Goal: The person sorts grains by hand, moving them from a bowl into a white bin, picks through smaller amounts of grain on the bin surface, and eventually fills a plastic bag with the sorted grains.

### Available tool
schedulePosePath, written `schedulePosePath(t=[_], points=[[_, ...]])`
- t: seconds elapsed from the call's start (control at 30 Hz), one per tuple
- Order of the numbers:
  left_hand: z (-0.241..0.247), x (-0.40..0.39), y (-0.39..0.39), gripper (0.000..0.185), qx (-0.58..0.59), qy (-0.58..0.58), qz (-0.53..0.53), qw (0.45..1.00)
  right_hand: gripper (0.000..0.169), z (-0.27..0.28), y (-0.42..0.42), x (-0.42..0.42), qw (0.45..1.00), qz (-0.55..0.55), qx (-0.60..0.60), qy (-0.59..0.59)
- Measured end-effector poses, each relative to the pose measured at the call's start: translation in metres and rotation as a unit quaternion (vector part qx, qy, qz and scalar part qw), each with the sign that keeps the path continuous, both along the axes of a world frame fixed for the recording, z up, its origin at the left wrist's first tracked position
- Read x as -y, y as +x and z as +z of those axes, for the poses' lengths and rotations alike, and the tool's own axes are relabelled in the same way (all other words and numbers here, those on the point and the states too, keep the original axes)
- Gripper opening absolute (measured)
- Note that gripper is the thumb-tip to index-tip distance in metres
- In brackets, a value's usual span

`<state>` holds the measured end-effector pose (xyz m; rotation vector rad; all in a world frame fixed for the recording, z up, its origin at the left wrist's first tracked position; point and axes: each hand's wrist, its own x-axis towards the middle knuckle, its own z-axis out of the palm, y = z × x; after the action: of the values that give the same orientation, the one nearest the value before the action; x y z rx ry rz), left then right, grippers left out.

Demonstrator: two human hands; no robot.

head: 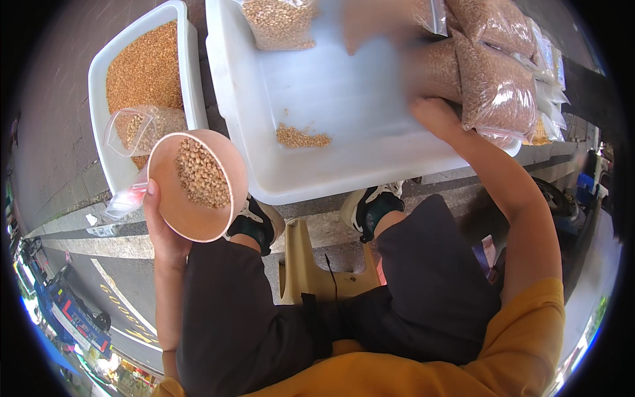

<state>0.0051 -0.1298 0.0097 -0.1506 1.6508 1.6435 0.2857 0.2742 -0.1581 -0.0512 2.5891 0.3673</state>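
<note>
My left hand [163, 223] grips a pinkish bowl [233, 173], tilted, with pale round grains [201, 173] inside. My right hand [434, 116] is at the right side of a large white plastic tub [357, 173], beside the filled clear bags; its fingers are partly hidden by a blur, so its grip cannot be made out. A small heap of grains [300, 137] lies on the tub's floor. A clear zip bag of larger pale grains [280, 25] stands at the tub's far left. Brown-filled zip bags [496, 89] are piled at the right.
Left of the tub, a smaller white bin [196, 84] holds golden-brown grains [144, 69] and an opened clear bag of pale grains [161, 121]. Empty-looking plastic bags [126, 201] hang over its near edge. A beige plastic stool [302, 268] is between my legs. White-filled bags [550, 106] lie at far right.
</note>
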Motion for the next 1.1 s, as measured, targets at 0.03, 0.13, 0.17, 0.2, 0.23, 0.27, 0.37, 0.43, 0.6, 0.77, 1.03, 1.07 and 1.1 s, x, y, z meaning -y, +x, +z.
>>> schedulePosePath(t=[0.03,0.13,0.17,0.2,0.23,0.27,0.37,0.43,0.6,0.77,1.03,1.07,1.1], points=[[-0.001,-0.001,-0.001,0.073,-0.002,0.002,0.0,1.0,0.01,-0.001,0.001,-0.002,1.0,0.006,0.001,-0.003],[-0.001,-0.002,-0.003,0.071,-0.005,0.011,0.002,1.0,0.009,-0.003,0.003,-0.004,1.0,0.01,0.012,0.003],[-0.001,-0.003,-0.002,0.071,-0.009,0.009,-0.003,1.0,0.009,-0.004,0.003,-0.004,1.0,0.018,0.023,0.003],[0.0,-0.003,-0.002,0.07,-0.014,0.01,-0.006,1.0,0.009,-0.004,0.002,-0.006,0.999,0.028,0.033,0.006],[0.001,-0.004,-0.001,0.07,-0.018,0.011,-0.009,1.0,0.009,-0.004,0.001,-0.008,0.998,0.037,0.043,0.01],[0.003,-0.004,0.0,0.072,-0.016,0.009,-0.009,1.0,0.008,-0.007,0.004,-0.01,0.999,0.026,0.046,0.003],[0.003,0.002,-0.002,0.073,-0.015,0.017,-0.015,1.0,0.006,-0.007,-0.001,-0.01,0.998,-0.045,0.019,-0.049],[0.002,0.008,-0.004,0.072,-0.016,0.022,0.001,1.0,0.007,0.011,-0.02,0.012,0.978,-0.147,-0.042,-0.139],[-0.004,0.015,-0.002,0.07,-0.002,0.016,0.001,1.0,0.012,0.02,-0.099,0.094,0.824,-0.358,0.049,-0.436],[-0.004,0.015,-0.006,0.068,0.009,0.038,-0.017,0.999,0.009,-0.008,-0.147,0.145,0.744,-0.416,0.077,-0.518],[-0.007,0.022,-0.007,0.068,0.013,0.034,0.011,0.999,0.021,-0.002,-0.155,0.154,0.686,-0.507,0.074,-0.516],[-0.009,0.023,-0.007,0.069,0.016,0.038,0.013,0.999,0.019,0.002,-0.157,0.159,0.612,-0.541,0.09,-0.57],[-0.009,0.025,-0.008,0.069,0.013,0.037,0.005,0.999,0.021,0.002,-0.16,0.16,0.684,-0.493,0.046,-0.536]])
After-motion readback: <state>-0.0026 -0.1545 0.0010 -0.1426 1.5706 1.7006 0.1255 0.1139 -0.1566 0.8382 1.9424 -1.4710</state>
